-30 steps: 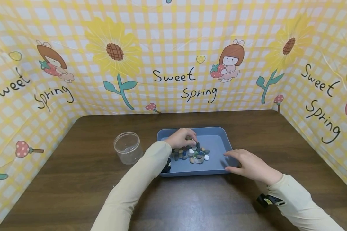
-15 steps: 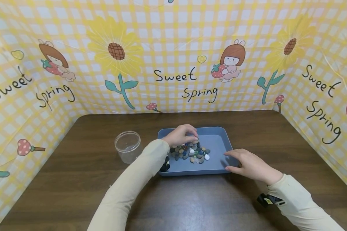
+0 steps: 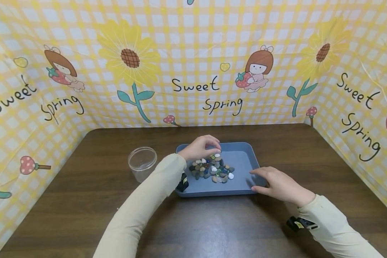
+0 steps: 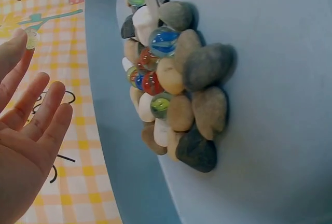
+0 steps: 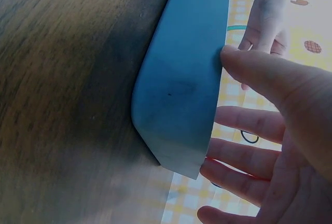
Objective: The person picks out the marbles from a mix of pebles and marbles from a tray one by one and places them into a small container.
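Tray (image 3: pixel 242 161), blue, sits mid-worktop (image 3: pixel 84 200), long axis left-right. Right hand (image 3: pixel 277 184), near, fingers spread, thumb touching the tray's right wall. Pebble-and-marble pile (image 3: pixel 213 169) in the tray's left half. Left hand (image 3: pixel 200 147), fingers loosely curled, holds nothing visible; lifted off the pile since 0.5 s ago. Clear jar (image 3: pixel 142 164) stands left.

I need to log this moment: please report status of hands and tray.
Left hand open above the pebbles. Right hand open, thumb on blue tray edge. Clear jar left, apart.
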Tool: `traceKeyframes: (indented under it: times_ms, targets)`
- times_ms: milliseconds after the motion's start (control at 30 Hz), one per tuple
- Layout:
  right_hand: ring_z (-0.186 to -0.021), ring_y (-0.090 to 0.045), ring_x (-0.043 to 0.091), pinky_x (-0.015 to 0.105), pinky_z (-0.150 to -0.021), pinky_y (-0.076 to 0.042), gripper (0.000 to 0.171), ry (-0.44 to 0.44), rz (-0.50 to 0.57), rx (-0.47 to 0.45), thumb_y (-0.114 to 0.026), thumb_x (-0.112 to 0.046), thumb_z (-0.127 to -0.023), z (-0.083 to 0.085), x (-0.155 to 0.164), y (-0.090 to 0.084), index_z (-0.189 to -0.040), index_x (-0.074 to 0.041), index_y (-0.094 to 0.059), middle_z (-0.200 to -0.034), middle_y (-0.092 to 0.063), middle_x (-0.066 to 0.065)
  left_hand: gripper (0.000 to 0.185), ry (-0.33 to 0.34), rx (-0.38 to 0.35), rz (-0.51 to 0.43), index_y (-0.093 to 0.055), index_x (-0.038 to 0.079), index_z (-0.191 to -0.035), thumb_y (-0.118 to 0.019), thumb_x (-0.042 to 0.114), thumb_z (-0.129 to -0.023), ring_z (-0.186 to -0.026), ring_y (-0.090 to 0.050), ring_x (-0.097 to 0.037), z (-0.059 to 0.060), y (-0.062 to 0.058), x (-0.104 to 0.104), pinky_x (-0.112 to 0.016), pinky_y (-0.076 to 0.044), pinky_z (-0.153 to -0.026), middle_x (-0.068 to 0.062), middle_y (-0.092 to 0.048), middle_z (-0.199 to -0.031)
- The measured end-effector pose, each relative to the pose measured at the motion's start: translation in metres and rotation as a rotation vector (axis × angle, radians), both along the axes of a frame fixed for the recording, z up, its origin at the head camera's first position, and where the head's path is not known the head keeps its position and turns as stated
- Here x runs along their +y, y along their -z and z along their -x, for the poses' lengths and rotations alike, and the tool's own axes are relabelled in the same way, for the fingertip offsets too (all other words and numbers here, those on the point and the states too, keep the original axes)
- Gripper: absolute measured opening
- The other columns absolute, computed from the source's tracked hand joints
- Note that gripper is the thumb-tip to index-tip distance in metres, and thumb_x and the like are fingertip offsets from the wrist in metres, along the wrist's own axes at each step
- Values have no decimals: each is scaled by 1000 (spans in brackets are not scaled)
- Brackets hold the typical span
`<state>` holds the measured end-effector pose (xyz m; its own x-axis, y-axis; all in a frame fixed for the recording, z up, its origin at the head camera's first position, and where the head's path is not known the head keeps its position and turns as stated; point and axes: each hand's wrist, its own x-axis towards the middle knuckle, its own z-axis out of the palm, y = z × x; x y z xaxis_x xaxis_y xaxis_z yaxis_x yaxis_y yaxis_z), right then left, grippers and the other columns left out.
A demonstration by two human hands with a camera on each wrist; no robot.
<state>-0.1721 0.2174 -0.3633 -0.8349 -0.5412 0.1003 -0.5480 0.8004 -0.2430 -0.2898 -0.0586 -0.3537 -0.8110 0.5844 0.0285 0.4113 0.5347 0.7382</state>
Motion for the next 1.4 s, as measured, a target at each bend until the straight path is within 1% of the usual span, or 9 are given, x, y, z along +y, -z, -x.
traceKeyframes:
  times_ms: [100,300,400,567,767,967,1200,1300,1400]
  targets:
    - [-113,-57,31,48,-92,-47,48,-2,1,4,-67,-32,-84,0,0,0,-122,-3,-59,-120,-63,13,17,-5,13,9,-70,13,-99,-62,25,-90,-125,-48,-19,1,-2,-1,-37,-42,-105,-3,-54,-131]
    - [-113,-57,31,48,-92,-48,48,-6,5,6,-67,-32,-84,0,0,1,-121,-3,-60,-119,-63,13,18,-2,38,18,-70,13,-100,-61,25,-91,-124,-49,-20,-1,-7,-3,-36,-41,-105,-7,-54,-132]
    - [-112,-58,31,47,-92,-48,48,-4,3,7,-67,-32,-84,0,0,0,-121,-3,-60,-119,-63,13,19,1,56,22,-70,13,-100,-61,26,-91,-123,-50,-20,-3,-10,-5,-35,-41,-105,-7,-54,-131]
    - [-111,-59,30,46,-91,-49,47,0,-3,19,-67,-33,-84,0,-1,0,-120,-4,-60,-119,-64,12,18,-5,74,16,-70,12,-99,-62,25,-90,-123,-50,-21,-5,-12,-11,-36,-42,-105,-8,-54,-131]
    - [-107,-61,28,44,-87,-51,43,-5,3,50,-68,-31,-84,-3,-2,1,-118,-5,-62,-116,-66,11,17,-19,95,-9,-69,10,-100,-62,22,-90,-122,-50,-22,-5,-14,-22,-36,-43,-103,-7,-55,-129]
    - [-105,-63,27,43,-85,-52,36,-20,8,90,-69,-25,-83,-7,-2,0,-115,-7,-65,-113,-67,9,18,-27,101,-64,-69,6,-100,-62,20,-90,-121,-51,-26,-5,-17,-34,-41,-43,-103,-11,-55,-128]
    - [-103,-65,25,41,-82,-53,31,-25,6,125,-70,-22,-82,-10,-4,0,-111,-10,-67,-111,-68,8,18,-101,96,-76,-69,8,-100,-62,22,-90,-120,-54,-23,-7,-22,-51,-36,-45,-101,-8,-55,-128]
    - [-102,-65,25,41,-82,-54,31,-21,0,133,-70,-22,-82,-11,-4,1,-111,-11,-67,-110,-68,8,18,-127,106,-80,-69,8,-100,-62,21,-90,-119,-55,-23,-8,-26,-58,-36,-46,-101,-8,-54,-129]
    - [-102,-65,25,41,-82,-54,31,-17,-1,133,-71,-22,-82,-11,-4,2,-111,-11,-67,-110,-68,7,19,-143,100,-98,-68,6,-101,-61,21,-91,-119,-55,-24,-9,-28,-65,-36,-46,-101,-9,-54,-129]
